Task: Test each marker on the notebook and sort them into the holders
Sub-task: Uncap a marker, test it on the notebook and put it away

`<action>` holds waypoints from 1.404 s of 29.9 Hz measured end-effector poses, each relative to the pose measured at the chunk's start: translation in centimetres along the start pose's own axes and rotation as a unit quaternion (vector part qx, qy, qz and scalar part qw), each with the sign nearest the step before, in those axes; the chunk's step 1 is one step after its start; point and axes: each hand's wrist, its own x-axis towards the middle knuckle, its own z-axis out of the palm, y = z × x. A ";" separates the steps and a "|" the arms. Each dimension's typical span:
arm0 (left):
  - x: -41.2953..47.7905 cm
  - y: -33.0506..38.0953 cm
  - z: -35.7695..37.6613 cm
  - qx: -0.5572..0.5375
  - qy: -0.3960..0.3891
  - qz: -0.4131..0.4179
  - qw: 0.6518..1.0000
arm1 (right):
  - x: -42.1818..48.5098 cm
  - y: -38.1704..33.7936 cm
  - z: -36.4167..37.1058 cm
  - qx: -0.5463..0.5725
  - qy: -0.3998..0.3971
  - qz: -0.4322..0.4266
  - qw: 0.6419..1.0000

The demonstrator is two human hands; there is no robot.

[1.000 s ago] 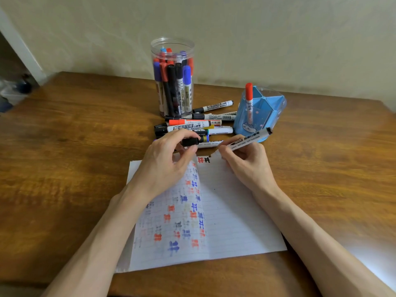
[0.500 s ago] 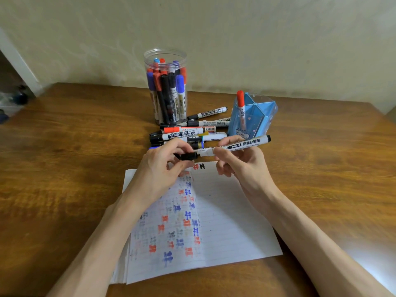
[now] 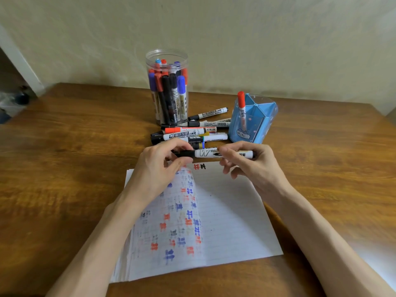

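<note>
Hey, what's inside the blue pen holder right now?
One red-capped marker stands upright in the blue holder, at its left side. No other marker tops show; the compartment bottoms are hidden by its walls.

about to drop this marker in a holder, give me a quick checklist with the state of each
1. Cap on the black-capped white marker: ok, it looks joined to the barrel.
2. Grip: ok, left hand pinches the cap end, right hand holds the barrel.
3. Test mark on the lined white notebook: ok, black mark at the page top.
4. Room in the clear plastic jar: cannot tell, crowded with markers.
5. Room in the blue plastic holder: ok, only one red-capped marker shows.
</note>
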 end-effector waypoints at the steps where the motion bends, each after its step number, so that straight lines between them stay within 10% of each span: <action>1: 0.0 0.0 0.0 0.002 0.001 0.000 1.000 | 0.0 0.2 -0.2 -0.030 0.001 -0.020 0.999; 25: -0.4 0.9 0.0 -0.012 0.034 0.039 0.999 | 0.1 1.6 0.0 -0.070 -0.024 -0.101 0.992; 42: 0.0 2.2 -0.7 -0.224 0.055 -0.035 0.972 | -0.2 1.7 1.9 -0.112 -0.093 -0.120 0.982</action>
